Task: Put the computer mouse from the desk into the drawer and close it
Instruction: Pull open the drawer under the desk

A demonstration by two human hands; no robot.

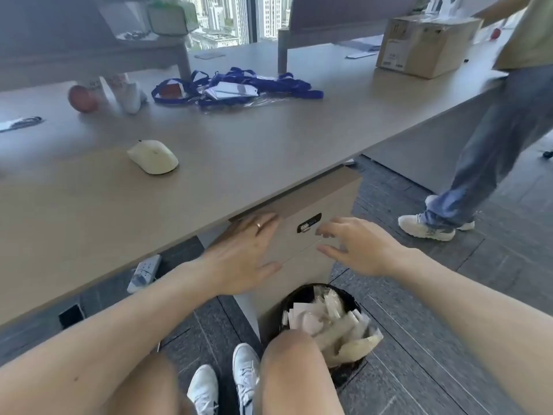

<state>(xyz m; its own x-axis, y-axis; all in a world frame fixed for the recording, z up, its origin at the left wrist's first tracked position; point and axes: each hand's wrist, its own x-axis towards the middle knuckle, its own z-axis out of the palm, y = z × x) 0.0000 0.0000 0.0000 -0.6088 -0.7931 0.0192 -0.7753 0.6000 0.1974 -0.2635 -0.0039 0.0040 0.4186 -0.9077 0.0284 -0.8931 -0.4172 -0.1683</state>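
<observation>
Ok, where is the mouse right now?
The mouse sits untouched on the desk, left of centre in the head view, nearer than the blue lanyards.

Matt smooth laminate desk (239, 151); glossy cream plastic mouse (153, 157); blue cloth lanyards (239, 85); cardboard box (425, 44)

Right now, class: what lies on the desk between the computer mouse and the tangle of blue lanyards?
Head view: nothing. Only bare desktop separates the mouse from the lanyards.

Bare forearms and knees — a ring on the left hand (239, 259) — white lace-up sneakers (224, 384).
</observation>
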